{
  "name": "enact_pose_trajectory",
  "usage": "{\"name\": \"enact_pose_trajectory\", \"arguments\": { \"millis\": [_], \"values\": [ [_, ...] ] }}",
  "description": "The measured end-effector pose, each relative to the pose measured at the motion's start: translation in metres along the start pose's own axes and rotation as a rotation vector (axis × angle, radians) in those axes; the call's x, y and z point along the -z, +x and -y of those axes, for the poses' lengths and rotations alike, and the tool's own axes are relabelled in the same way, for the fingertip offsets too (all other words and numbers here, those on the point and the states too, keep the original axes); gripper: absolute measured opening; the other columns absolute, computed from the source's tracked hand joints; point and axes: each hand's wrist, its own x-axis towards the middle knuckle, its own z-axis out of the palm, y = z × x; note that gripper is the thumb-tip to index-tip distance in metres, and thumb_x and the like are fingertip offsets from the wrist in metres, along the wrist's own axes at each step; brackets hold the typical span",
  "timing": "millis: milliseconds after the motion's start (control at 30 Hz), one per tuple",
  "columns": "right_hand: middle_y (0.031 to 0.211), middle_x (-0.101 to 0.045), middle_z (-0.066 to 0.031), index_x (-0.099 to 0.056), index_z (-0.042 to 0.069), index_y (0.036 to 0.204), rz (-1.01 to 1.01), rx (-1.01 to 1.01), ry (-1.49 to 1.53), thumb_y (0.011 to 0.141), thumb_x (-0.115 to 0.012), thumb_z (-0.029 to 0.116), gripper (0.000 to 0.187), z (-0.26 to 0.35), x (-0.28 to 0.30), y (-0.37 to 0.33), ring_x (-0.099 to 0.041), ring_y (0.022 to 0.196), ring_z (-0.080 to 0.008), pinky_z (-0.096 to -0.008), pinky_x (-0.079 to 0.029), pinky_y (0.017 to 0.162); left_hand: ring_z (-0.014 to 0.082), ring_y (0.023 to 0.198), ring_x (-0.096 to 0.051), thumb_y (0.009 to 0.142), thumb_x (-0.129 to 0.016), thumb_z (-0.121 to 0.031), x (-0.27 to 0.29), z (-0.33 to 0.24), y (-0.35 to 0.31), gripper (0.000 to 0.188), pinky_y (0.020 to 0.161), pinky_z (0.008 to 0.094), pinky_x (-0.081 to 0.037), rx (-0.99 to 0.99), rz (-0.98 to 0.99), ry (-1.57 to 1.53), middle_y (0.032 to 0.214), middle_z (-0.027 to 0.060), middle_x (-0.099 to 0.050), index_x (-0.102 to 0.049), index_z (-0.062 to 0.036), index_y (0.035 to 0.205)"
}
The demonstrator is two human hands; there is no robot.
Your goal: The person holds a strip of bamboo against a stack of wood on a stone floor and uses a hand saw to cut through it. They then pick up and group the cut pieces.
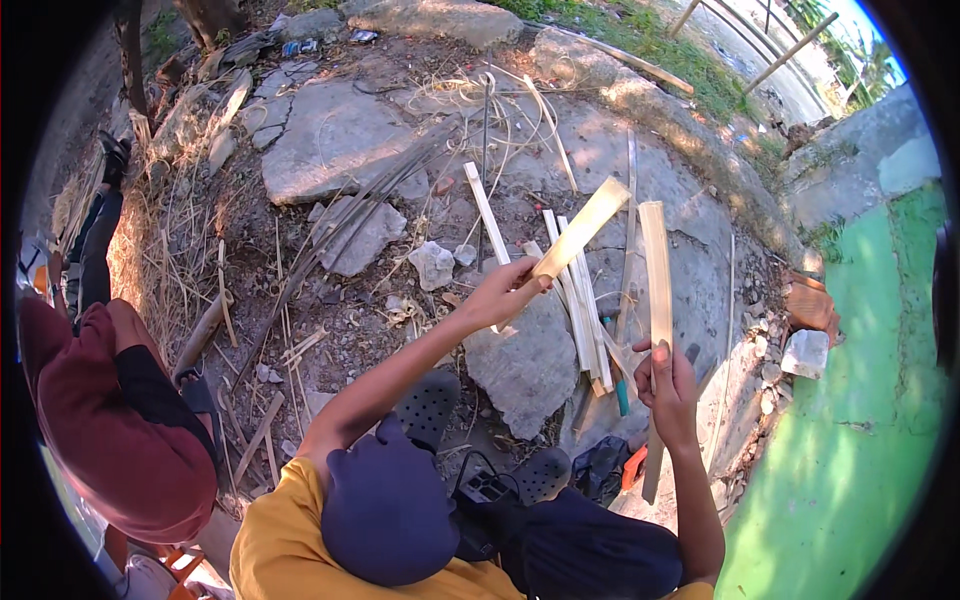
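My left hand [508,292] is closed around the lower end of a pale bamboo strip [590,222], which slants up to the right. Upright at the right, a second bamboo strip [656,265] is gripped in my right hand [668,390]. A flat greyish length [653,470] extends below that hand; whether it belongs to the same strip I cannot tell. A small dark end shows beside the right fingers, too little to name. Between the hands, several split strips [582,320] lie bunched on a stone slab [520,370]. A tool with a teal handle [621,390] lies beside them.
An orange-handled tool [634,467] and a black bag [600,465] lie near my legs. Long dark strips [370,195] cross broken concrete [335,140]. A person in a maroon top [120,430] sits at the left. A green wall [840,400] bounds the right.
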Motion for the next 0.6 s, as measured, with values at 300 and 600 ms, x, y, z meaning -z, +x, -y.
{"name": "enact_pose_trajectory", "arguments": {
  "millis": [300,600],
  "values": [
    [0.058,-0.049,-0.0007,-0.063,0.0,0.107,0.038,0.072,-0.337,0.109,-0.049,0.025,0.028,-0.009,-0.023,-0.006,-0.045,0.051,-0.009,-0.0294,-0.035,0.049,0.0249,0.116,-0.069,0.095,-0.075,-0.018,0.02,-0.029,-0.005,0.046,0.103,0.0401,-0.054,-0.333,-0.144,0.112,0.123,0.0175,-0.069,-0.055,-0.0012,0.133],
    [0.058,-0.046,0.0002,-0.063,-0.001,0.107,-0.052,0.171,-0.288,0.109,-0.049,0.023,0.027,0.008,-0.036,-0.011,-0.042,0.053,-0.0077,-0.0275,-0.034,0.05,0.0251,0.101,-0.075,0.091,-0.072,-0.001,0.031,-0.016,0.0,0.029,0.092,0.0369,-0.06,-0.333,-0.239,0.148,0.104,0.0134,-0.074,-0.061,0.0008,0.118]
  ]
}}
